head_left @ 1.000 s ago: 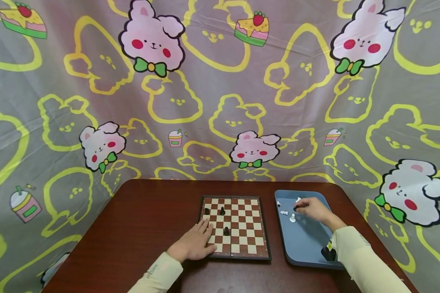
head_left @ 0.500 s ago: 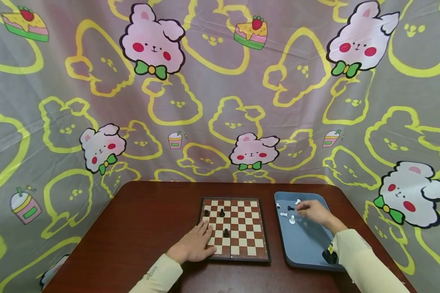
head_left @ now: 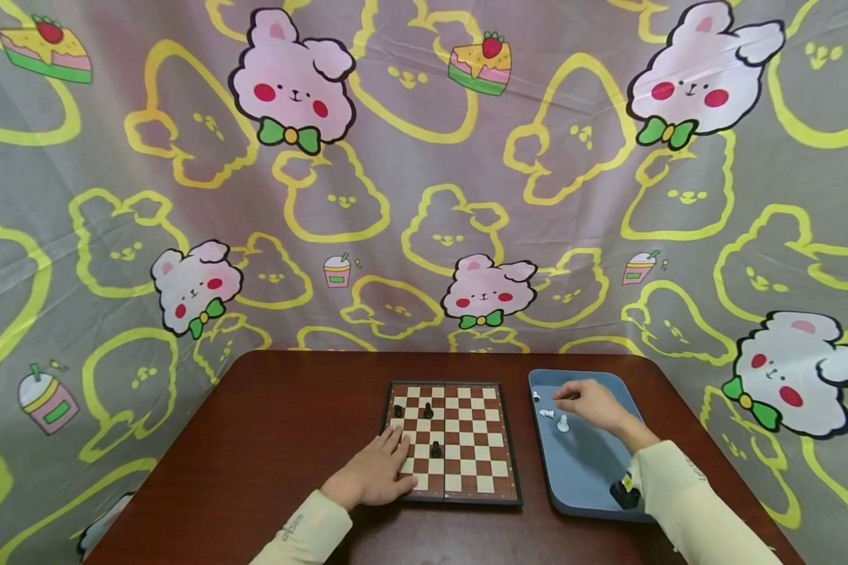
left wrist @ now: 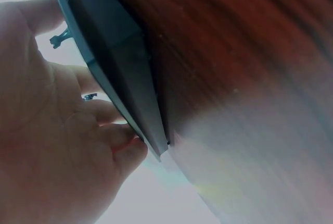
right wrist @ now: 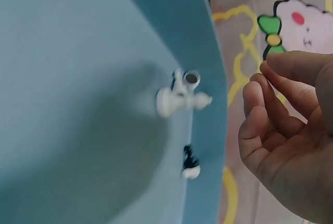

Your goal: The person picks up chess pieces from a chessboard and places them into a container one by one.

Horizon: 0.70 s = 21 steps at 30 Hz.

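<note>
My left hand (head_left: 378, 468) lies flat over the near left part of the chessboard (head_left: 477, 497), fingers spread on its squares. In the left wrist view its fingers (left wrist: 106, 110) lie along the board's dark edge. Three black chess pieces (head_left: 436, 449) stand on the board's left half. My right hand (head_left: 593, 404) hovers over the far part of the blue tray (head_left: 586, 471), fingers loosely bent and fingertips close together. Nothing shows between them. Below the fingers, in the right wrist view, a black chess piece (right wrist: 188, 153) lies beside a white one (right wrist: 191, 172).
A white chess piece (head_left: 562, 424) stands upright in the tray, with another white piece (head_left: 547, 413) lying near it and one (head_left: 536, 397) by the left wall. The wooden table (head_left: 290, 416) extends left of the board. Patterned cloth (head_left: 396, 196) hangs behind and at both sides.
The right hand moved slightly away from the black piece in the tray, then came left over it, hiding it in the head view. The left hand and the board stayed put.
</note>
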Each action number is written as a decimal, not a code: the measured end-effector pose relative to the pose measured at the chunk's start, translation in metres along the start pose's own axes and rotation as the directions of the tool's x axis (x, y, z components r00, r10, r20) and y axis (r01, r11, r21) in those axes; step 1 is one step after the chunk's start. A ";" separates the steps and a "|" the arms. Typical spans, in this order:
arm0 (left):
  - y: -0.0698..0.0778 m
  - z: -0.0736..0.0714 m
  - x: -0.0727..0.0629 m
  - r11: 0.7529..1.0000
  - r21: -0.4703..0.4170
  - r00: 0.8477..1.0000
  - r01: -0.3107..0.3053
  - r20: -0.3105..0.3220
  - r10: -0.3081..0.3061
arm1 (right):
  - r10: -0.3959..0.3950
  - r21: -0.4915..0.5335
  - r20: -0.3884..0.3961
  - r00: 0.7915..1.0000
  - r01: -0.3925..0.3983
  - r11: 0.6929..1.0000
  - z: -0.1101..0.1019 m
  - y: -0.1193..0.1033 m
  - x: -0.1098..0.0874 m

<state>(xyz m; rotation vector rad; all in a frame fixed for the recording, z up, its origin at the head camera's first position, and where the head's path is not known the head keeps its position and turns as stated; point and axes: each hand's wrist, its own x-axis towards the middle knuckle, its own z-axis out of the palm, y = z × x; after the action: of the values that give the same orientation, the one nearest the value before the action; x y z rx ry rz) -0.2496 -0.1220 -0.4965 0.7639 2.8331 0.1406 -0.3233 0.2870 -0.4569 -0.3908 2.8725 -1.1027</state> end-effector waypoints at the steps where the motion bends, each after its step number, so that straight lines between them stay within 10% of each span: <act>1: 0.000 0.000 0.000 1.000 0.000 1.000 0.000 0.000 0.000 | -0.009 -0.005 0.002 1.000 0.009 1.000 0.001 -0.004 0.000; 21: 0.003 -0.005 -0.002 1.000 -0.016 1.000 0.003 0.003 -0.003 | -0.143 0.043 0.093 0.985 0.140 0.989 0.045 -0.062 -0.001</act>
<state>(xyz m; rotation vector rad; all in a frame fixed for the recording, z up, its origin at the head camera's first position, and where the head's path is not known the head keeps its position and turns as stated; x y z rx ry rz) -0.2478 -0.1205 -0.4905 0.7555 2.8270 0.1618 -0.3032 0.2133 -0.4498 -0.6368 2.7736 -1.1209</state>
